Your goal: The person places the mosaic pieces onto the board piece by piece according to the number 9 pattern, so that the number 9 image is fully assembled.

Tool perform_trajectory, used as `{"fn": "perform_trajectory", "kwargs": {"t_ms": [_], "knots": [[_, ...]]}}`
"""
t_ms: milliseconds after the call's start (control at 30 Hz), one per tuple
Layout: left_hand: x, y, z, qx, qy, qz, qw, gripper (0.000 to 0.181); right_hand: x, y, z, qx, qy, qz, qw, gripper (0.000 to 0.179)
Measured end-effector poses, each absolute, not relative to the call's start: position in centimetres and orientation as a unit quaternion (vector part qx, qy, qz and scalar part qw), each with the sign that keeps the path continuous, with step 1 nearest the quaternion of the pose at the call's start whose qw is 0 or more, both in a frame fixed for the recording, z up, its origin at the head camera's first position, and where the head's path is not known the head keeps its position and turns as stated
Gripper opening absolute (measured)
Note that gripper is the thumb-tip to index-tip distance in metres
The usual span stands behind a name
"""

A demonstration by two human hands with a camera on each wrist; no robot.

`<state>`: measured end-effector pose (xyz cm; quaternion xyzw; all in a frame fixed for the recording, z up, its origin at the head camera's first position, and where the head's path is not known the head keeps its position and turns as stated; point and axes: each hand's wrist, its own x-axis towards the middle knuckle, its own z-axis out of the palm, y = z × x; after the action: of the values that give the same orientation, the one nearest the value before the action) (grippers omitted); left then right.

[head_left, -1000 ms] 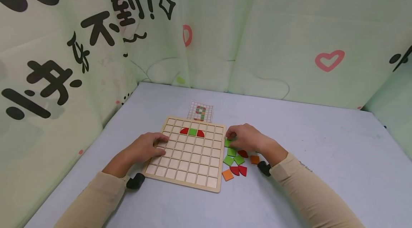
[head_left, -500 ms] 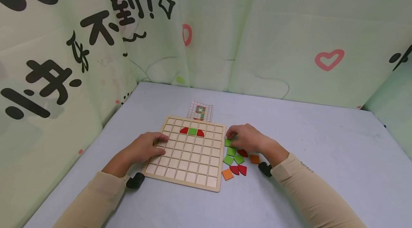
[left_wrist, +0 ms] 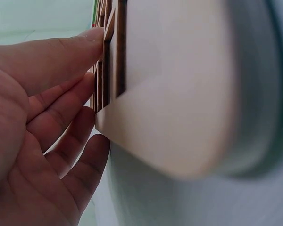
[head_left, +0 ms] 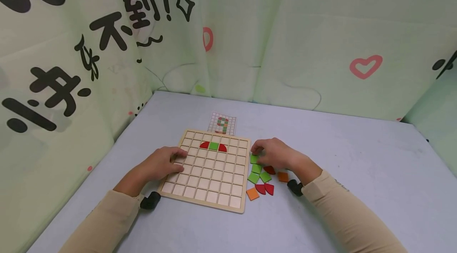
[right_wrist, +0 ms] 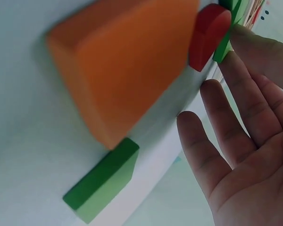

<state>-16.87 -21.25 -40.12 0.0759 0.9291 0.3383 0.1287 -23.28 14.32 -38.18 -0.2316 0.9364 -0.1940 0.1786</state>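
My left hand [head_left: 161, 163] rests at the left edge of a wooden grid board [head_left: 204, 183], its thumb over the rim in the left wrist view and its fingers fairly straight. Near the board's top, a green square tile [head_left: 213, 146] sits in a cell between two red quarter-round tiles [head_left: 222, 148]. Right of the board, my right hand [head_left: 275, 154] pinches a green square tile [right_wrist: 222, 49] between thumb and index finger. Its other fingers stay spread. A red quarter-round tile [right_wrist: 210, 35] and an orange square tile [right_wrist: 132, 66] lie near this hand.
Behind the board lies a small pattern card [head_left: 217, 120] with a coloured figure. Several loose tiles, such as an orange square [head_left: 252, 194] and a red quarter-round piece [head_left: 269, 189], lie along the board's right side. Another green tile [right_wrist: 101, 181] shows in the right wrist view.
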Motion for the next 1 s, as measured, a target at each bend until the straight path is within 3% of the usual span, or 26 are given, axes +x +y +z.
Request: {"fn": "perform_trajectory", "kwargs": {"t_ms": [1000], "knots": [[-16.70, -21.21, -39.93, 0.081, 0.928, 0.340, 0.129, 0.043, -23.00, 13.79, -38.42, -0.232, 0.939, -0.193, 0.167, 0.027]]}}
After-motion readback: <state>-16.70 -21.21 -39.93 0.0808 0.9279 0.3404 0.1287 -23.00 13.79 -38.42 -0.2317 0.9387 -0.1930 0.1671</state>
